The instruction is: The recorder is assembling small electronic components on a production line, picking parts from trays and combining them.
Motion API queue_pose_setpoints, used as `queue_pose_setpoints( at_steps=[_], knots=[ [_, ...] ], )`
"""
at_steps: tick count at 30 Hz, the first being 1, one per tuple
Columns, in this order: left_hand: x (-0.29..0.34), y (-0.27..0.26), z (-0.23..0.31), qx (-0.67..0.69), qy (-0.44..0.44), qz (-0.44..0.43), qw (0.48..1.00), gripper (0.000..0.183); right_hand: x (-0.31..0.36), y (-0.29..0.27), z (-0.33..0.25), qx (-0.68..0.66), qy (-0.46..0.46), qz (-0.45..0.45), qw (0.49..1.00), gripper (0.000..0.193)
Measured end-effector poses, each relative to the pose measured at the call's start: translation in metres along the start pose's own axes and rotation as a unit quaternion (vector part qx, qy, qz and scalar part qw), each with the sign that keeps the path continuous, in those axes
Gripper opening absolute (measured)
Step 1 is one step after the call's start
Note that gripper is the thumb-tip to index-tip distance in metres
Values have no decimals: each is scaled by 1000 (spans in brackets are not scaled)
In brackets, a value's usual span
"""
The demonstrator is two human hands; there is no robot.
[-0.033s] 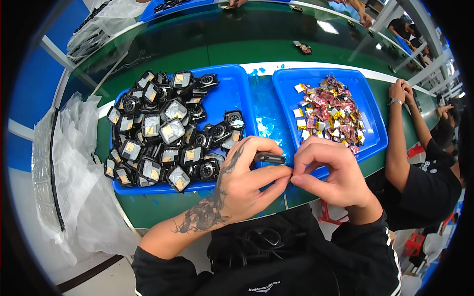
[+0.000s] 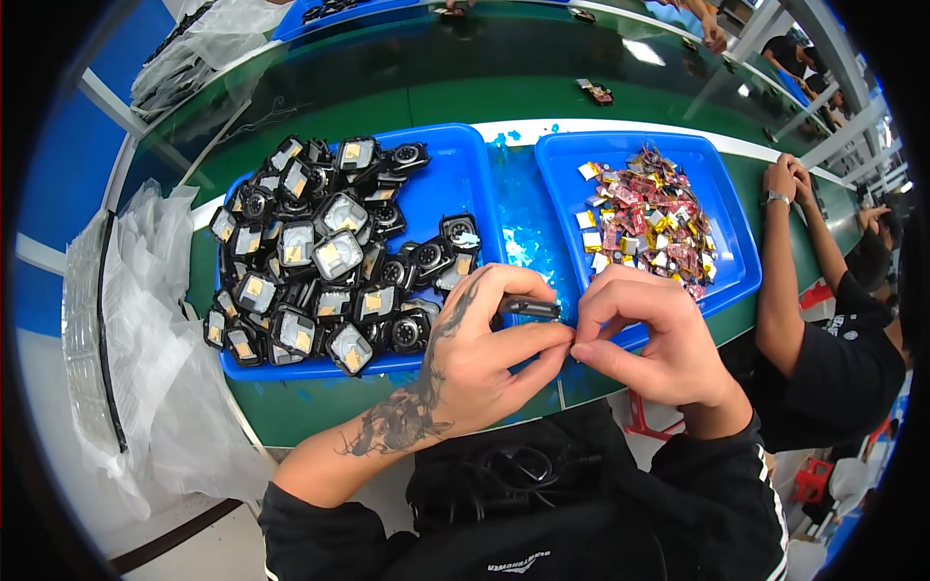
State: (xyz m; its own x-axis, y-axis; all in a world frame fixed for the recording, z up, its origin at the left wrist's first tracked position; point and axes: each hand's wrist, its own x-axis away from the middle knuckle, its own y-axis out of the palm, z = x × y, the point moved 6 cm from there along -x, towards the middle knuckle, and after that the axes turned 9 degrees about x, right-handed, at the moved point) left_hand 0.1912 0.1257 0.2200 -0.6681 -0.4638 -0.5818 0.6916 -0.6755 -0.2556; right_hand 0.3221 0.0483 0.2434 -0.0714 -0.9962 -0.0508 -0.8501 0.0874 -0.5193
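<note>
Near the front edge of the bench, my left hand point(image 2: 484, 353) is closed round a black watch case point(image 2: 531, 309), of which only a dark rounded edge shows between thumb and fingers. Against its fingertips, my right hand point(image 2: 644, 334) makes a pinch; whatever lies between those fingertips is too small or hidden to make out. Left of my hands stands a blue tray point(image 2: 453, 160) heaped with black watch cases point(image 2: 339, 254), some with pale inner faces showing. To the right, a second blue tray point(image 2: 733, 228) holds a pile of small red circuit boards point(image 2: 635, 208) with yellow and white parts.
Blue scraps point(image 2: 528, 257) litter the strip between the trays. Beyond them runs a green conveyor belt point(image 2: 465, 82) carrying a few small parts point(image 2: 596, 92). Clear plastic sheeting point(image 2: 155, 320) hangs at the left. A co-worker's forearms point(image 2: 780, 252) rest at the bench on the right.
</note>
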Motion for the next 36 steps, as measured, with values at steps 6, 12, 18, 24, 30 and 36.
queue_pose_setpoints(
  at_steps=[6,12,18,24,30,36],
  knots=[
    [0,1,-2,-1,-25,-18,1000,12,0,-1,-10,101,-69,2,992,11],
    [0,-8,-20,64,-155,31,985,11,5,-3,11,83,-31,113,990,12],
    [-1,-8,-10,11,-89,11,996,11,-7,-1,22,-102,61,30,992,6],
    [0,-4,-7,-15,-61,-1,998,12,-12,1,20,-21,77,-78,994,6],
    [2,-1,-7,-29,-28,-20,999,10,-15,8,12,76,-22,-104,991,7],
    [0,-4,-14,14,-84,-11,996,10,-1,14,-6,220,-100,-9,970,16]
  ],
)
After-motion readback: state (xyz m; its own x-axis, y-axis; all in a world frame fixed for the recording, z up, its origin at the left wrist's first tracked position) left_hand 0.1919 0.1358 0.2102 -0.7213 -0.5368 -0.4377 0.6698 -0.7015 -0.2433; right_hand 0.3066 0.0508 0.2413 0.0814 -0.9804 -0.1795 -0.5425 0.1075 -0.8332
